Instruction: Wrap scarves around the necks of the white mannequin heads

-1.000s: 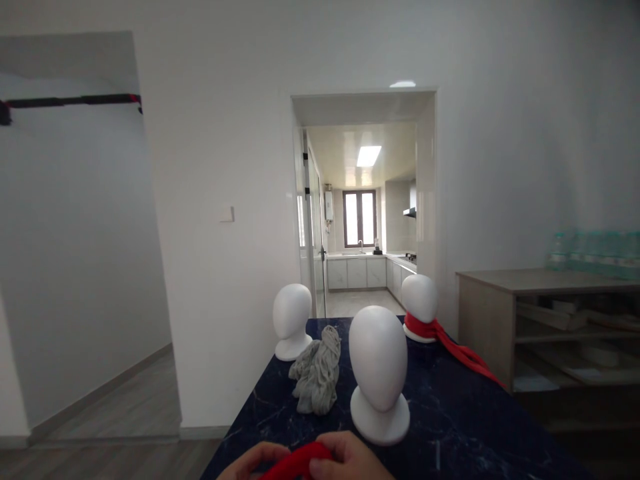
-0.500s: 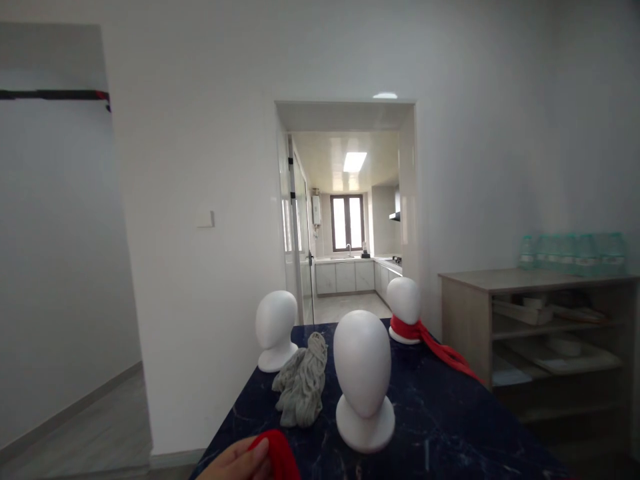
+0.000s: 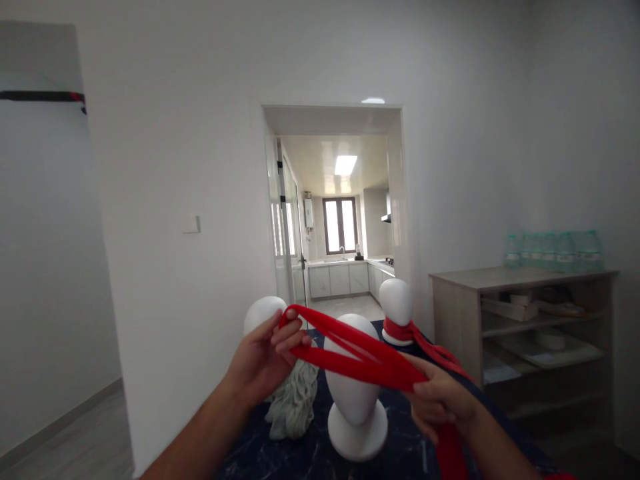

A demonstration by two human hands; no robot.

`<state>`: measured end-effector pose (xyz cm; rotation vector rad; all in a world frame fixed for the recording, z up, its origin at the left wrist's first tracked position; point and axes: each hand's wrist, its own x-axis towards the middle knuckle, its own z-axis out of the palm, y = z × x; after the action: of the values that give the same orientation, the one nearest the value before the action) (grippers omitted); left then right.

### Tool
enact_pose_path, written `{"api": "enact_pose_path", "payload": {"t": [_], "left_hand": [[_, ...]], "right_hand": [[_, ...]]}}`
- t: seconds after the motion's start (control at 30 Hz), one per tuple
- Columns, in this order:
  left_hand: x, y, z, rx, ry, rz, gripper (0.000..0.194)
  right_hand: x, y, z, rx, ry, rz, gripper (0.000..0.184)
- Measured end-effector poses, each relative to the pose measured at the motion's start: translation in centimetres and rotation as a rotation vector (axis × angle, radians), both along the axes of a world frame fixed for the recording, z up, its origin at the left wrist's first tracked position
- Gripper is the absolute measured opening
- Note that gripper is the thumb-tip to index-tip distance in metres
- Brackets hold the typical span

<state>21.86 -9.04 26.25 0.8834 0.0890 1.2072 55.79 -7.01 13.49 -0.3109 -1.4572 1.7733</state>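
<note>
A red scarf [image 3: 345,353] is stretched between my hands in a long loop, in front of the nearest white mannequin head [image 3: 353,400]. The looped end is gripped by the curled fingers of my left hand [image 3: 273,353]. My right hand [image 3: 440,397] is closed round the gathered strands at the other side, and a tail of the scarf hangs below it. Behind my left hand a second mannequin head [image 3: 260,313] is partly covered. A bunched grey scarf [image 3: 295,403] lies on the table between these two heads.
Farther back on the dark blue marbled table [image 3: 250,453], a third mannequin head [image 3: 396,300] wears another red scarf [image 3: 430,347]. To the right stands a wooden shelf unit [image 3: 455,320] with several water bottles [image 3: 555,252] on top. A doorway opens onto a kitchen [image 3: 340,277].
Both hands have risen into view, stretching the red scarf across the nearest head. Earlier only my left hand showed, low at the bottom edge with red cloth. The view has shifted slightly right.
</note>
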Motion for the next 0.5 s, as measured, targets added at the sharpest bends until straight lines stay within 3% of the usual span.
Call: {"api": "enact_pose_path", "payload": {"t": [0.1,0.17,0.23,0.33,0.5], "left_hand": [[0.8,3.9,2.8,0.044,0.000,0.024,0.029],[1.4,6.8,4.1,0.044,0.012,0.041,0.032],[2.1,9.6,4.8,0.022,0.003,0.065,0.034],[3.4,13.4,4.6,-0.027,-0.033,0.107,0.039],[5.1,18.1,2.6,-0.140,-0.083,0.213,0.035]], "right_hand": [[4.2,2.8,1.8,0.010,-0.084,-0.110,0.063],[6.2,4.9,2.1,-0.020,-0.095,-0.125,0.045],[7.4,7.2,1.8,-0.057,-0.033,-0.135,0.040],[7.6,10.4,0.9,-0.070,0.124,-0.192,0.041],[4.9,14.0,-1.1,-0.088,0.363,-0.319,0.020]]}}
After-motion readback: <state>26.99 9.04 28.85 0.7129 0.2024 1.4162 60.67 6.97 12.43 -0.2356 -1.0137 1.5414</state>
